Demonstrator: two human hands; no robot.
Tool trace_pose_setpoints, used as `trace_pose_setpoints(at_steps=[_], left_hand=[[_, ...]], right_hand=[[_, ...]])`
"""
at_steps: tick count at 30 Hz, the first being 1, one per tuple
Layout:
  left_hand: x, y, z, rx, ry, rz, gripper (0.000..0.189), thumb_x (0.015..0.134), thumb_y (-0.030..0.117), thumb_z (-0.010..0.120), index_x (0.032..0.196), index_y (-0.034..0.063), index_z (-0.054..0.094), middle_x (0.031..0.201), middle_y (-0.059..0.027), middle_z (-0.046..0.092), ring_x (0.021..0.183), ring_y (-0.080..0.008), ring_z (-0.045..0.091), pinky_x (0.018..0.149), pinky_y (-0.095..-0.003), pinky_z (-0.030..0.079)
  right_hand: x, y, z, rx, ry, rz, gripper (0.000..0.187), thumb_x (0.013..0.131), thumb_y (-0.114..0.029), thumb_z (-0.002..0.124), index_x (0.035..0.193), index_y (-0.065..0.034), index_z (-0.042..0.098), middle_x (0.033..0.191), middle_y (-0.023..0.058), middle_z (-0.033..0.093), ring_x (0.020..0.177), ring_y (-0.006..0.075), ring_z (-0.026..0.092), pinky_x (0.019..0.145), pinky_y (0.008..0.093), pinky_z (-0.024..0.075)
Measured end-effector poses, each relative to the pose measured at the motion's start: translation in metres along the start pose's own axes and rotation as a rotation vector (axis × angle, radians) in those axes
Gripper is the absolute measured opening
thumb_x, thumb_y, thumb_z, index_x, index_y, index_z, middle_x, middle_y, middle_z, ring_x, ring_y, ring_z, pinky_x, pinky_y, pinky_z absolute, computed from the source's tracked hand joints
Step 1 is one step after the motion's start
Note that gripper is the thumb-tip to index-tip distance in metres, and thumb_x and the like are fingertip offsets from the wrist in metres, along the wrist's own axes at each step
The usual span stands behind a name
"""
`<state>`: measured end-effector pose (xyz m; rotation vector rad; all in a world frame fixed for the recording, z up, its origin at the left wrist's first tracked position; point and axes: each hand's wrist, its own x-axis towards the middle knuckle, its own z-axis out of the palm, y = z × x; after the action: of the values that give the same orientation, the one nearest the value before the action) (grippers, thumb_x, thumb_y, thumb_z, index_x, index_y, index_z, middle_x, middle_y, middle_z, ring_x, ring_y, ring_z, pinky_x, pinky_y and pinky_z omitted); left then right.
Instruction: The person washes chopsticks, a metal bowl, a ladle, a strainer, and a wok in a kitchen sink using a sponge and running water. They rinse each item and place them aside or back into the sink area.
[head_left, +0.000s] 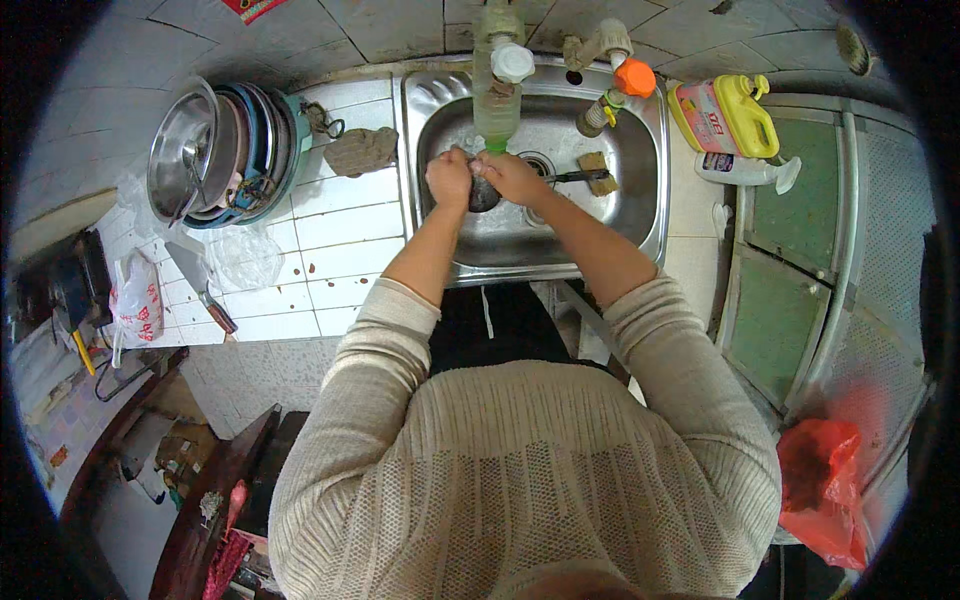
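Inside the stainless steel sink (465, 259), my left hand (448, 180) and my right hand (514, 178) meet below a clear plastic bottle (495, 112) mounted at the tap. The fingers of both hands are curled in around a dark, rounded object (484, 196). Its upper part is hidden by the hands, and its kind cannot be told. To the right of my right hand, a tool with a black handle (577, 177) rests across a yellowish sponge (597, 184). The sink drain (538, 163) is partly covered by my right hand.
A tap with an orange knob (634, 78) rises behind the sink. Stacked basins (217, 150), a brown cloth (361, 151) and a cleaver (191, 270) occupy the tiled counter at left. At right lie a yellow detergent jug (724, 116) and a white spray bottle (739, 170).
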<state>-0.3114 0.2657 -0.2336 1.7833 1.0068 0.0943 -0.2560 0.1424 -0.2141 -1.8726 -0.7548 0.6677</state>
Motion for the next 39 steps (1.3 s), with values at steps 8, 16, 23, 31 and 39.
trace_pose_setpoints(at_steps=[8,16,23,31,39], left_hand=[[-0.007,0.015,-0.001,-0.736,-0.139,-0.702,0.021,0.084,0.018,0.057,0.091,-0.0016,0.056,0.085,-0.0122,0.056,0.059,-0.0231,0.053,0.048,-0.0408,0.044],[-0.001,-0.025,0.015,-0.513,-0.038,-0.401,0.044,0.082,-0.009,0.045,0.123,0.0068,0.044,0.096,-0.0173,0.058,0.06,-0.0268,0.058,0.041,-0.0353,0.048],[0.04,-0.09,0.019,-0.38,-0.33,-0.287,0.011,0.088,0.005,0.054,0.088,-0.0058,0.057,0.085,-0.0157,0.062,0.059,-0.0231,0.062,0.046,-0.0375,0.051],[0.014,0.002,-0.011,-0.474,-0.386,0.036,0.032,0.075,-0.001,0.06,0.107,-0.0028,0.06,0.084,-0.0185,0.066,0.08,-0.0315,0.064,0.074,-0.0348,0.05],[0.013,0.017,-0.024,0.456,-0.171,0.294,0.041,0.085,0.033,0.057,0.073,-0.0061,0.064,0.077,-0.0285,0.06,0.076,-0.042,0.061,0.068,-0.0467,0.048]], right_hand=[[0.005,-0.039,-0.022,-0.897,-0.361,0.116,0.048,0.083,-0.053,0.051,0.074,-0.0081,0.066,0.071,0.0109,0.065,0.073,0.0275,0.065,0.062,0.042,0.0498],[-0.013,-0.009,0.011,-0.919,-0.207,0.213,0.023,0.087,-0.018,0.048,0.08,-0.0017,0.062,0.082,0.0184,0.063,0.081,0.0316,0.063,0.069,0.0424,0.0496],[0.007,0.005,-0.003,-0.445,-0.107,0.508,0.057,0.091,-0.05,0.038,0.089,0.0001,0.065,0.09,0.0231,0.063,0.089,0.0373,0.06,0.078,0.0461,0.0465],[0.003,0.027,-0.028,-0.256,-0.457,0.581,0.055,0.089,-0.049,0.042,0.086,0.0003,0.064,0.077,0.0166,0.064,0.076,0.0321,0.063,0.074,0.0434,0.049],[0.007,-0.001,0.004,-0.381,-0.093,0.543,0.055,0.092,-0.047,0.037,0.088,0.0015,0.064,0.087,0.0247,0.064,0.085,0.0413,0.061,0.076,0.0485,0.0465]])
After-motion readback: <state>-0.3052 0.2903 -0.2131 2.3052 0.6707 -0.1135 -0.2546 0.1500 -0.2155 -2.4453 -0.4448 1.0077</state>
